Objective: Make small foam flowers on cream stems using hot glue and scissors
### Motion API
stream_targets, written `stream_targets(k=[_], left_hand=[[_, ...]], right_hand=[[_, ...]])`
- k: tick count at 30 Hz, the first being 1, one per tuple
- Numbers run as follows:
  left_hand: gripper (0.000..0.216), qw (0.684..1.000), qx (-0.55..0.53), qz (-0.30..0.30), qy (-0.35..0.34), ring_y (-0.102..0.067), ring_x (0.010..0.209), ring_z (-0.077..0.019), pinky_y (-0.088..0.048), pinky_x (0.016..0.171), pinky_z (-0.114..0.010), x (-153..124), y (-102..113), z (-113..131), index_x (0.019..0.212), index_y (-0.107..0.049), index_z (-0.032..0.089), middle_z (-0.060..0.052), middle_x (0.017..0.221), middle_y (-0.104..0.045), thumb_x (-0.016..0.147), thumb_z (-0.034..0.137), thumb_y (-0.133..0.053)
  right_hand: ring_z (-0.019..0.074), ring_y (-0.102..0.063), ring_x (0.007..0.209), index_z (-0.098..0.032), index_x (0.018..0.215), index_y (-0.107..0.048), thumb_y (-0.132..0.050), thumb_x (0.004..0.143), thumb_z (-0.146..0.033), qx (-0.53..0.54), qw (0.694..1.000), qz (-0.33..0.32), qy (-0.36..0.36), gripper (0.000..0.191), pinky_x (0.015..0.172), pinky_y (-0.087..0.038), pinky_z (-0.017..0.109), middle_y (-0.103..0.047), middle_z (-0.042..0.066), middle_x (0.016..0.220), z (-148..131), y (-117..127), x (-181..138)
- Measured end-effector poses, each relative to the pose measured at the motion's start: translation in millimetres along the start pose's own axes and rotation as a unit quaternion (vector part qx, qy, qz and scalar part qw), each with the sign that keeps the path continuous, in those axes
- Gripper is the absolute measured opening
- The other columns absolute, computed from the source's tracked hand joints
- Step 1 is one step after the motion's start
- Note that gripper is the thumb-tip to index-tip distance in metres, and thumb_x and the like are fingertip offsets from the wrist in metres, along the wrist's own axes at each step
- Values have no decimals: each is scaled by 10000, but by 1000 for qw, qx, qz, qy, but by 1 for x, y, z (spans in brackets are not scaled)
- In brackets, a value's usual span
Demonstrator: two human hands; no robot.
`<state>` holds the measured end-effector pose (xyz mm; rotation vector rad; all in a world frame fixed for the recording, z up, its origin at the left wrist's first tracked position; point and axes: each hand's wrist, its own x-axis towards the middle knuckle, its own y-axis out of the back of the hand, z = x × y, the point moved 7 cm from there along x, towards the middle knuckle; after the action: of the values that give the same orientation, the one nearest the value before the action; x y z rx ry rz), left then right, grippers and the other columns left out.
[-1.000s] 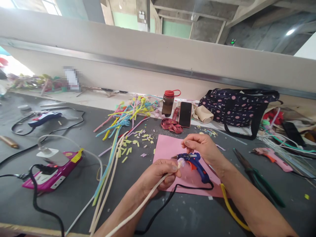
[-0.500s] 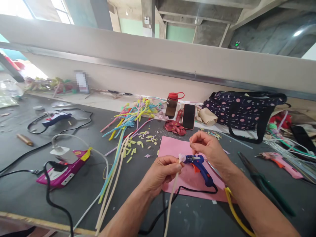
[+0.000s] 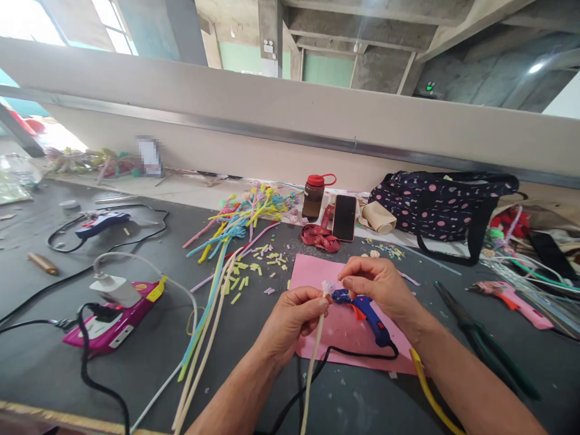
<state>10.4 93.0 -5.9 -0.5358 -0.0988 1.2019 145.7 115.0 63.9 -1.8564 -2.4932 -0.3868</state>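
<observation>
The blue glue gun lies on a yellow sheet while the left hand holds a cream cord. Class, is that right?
The sheet is pink, not yellow, in the head view. The blue glue gun lies on it; the left hand holds a cream cord.

A head-worn camera looks forward and down across the table [image 3: 362,405].

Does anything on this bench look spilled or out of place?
Perhaps the yellow and lilac snippets: they lie scattered on the dark tabletop, left of the pink sheet, as if spilled, with no container around them.
</observation>
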Motion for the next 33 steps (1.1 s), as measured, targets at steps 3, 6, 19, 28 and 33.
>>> stream_targets(k=[3,6,19,28,33], left_hand=[[210,1000,-7,20,2,-322,406,-23,-171,387,-164,2,3,-1,623,-627,133,35,519,-509,626,310,-739],[210,999,-12,31,1,-310,403,-22,-169,386,-166,2,5,-2,620,-619,142,42,506,-502,623,310,-745],[230,999,-3,33,10,-315,408,-27,-186,376,-163,2,5,-3,629,-603,134,43,501,-479,627,319,-740],[242,999,-7,34,21,-323,393,-24,-185,374,-164,4,5,-4,668,-636,132,44,510,-492,626,348,-738],[253,999,-4,32,32,-338,397,-22,-199,373,-161,5,4,-5,674,-630,126,26,555,-537,622,348,-740]], right_hand=[[89,-508,503,-158,698,-642,-638,719,-234,-19,1000,12,11,79,485,-416,217,-572,-18,608,-4,-2,-2],[102,-512,521,-164,707,-642,-631,733,-249,-37,999,16,16,89,491,-418,226,-573,-16,598,-6,-5,-4],[92,-511,499,-162,704,-630,-630,740,-264,-35,999,24,4,109,470,-408,212,-591,-18,590,1,-12,-4],[93,-499,512,-168,684,-617,-615,750,-244,-91,994,58,33,100,488,-401,220,-563,-20,592,-12,5,-4],[98,-506,496,-176,711,-610,-612,756,-263,-148,985,82,31,98,471,-400,216,-546,-29,573,-31,35,-11]])
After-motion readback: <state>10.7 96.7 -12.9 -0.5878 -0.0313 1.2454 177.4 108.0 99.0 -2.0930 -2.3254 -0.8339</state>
